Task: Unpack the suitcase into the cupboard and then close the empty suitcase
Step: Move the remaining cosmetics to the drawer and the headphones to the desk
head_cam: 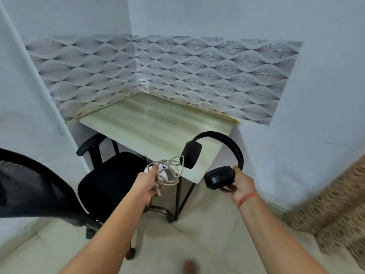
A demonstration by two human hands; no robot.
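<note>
Both full: my left hand (147, 183) grips a coiled whitish cable (173, 169), right hand (242, 186) clamps black over-ear headphones (219, 179); pale wooden counter (158, 123) sits just ahead of both.

Pale bluish walls (217, 16), wave-patterned wallpaper (197, 66) band across the corner, pale wood-grain desk (158, 123) beneath it, black mesh-backed chair (110, 175) beside it, beige tiled floor (197, 244), blurred brown patterned fabric (335, 214) at right
</note>
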